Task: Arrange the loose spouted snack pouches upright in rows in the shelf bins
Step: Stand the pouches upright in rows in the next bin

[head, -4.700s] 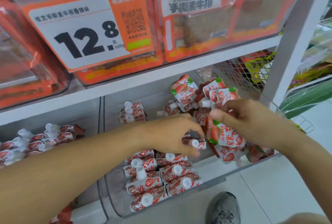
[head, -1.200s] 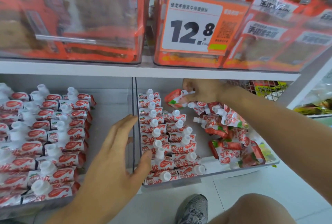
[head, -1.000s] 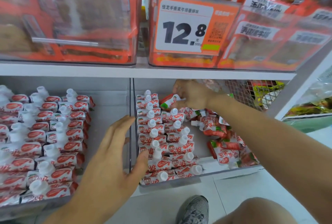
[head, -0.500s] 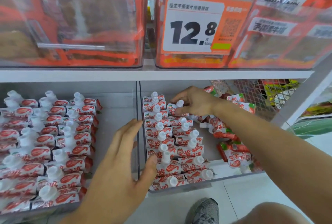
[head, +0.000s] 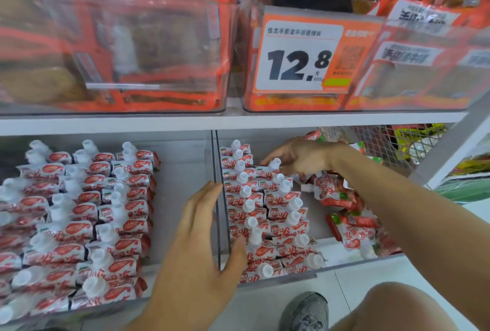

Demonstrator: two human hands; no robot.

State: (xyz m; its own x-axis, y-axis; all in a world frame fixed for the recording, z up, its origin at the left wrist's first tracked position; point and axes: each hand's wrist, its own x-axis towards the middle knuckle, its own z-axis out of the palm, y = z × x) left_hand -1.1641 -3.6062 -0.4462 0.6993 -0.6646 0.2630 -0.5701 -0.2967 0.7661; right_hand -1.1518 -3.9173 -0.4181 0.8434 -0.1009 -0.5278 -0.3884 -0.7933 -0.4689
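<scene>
Red-and-white spouted pouches with white caps stand in two upright rows (head: 254, 214) in the left part of the clear right bin (head: 352, 264). A loose pile of pouches (head: 344, 195) lies in its right part. My right hand (head: 302, 157) reaches to the back of the bin and pinches a pouch (head: 274, 165) at the far end of the second row. My left hand (head: 201, 245) is spread flat over the divider between the bins, its thumb against the front pouches. The left bin (head: 183, 224) holds three filled rows (head: 87, 214).
The shelf above carries clear bins of orange snack packs (head: 138, 47) and a 12.8 price card (head: 299, 60). A wire mesh panel (head: 381, 150) and a grey upright post (head: 456, 145) close the right side. My grey shoe (head: 305, 312) and knee are below.
My right hand brought a pouch from the loose pile to the back of the second row and lowered it upright there. My left hand stayed at the divider.
</scene>
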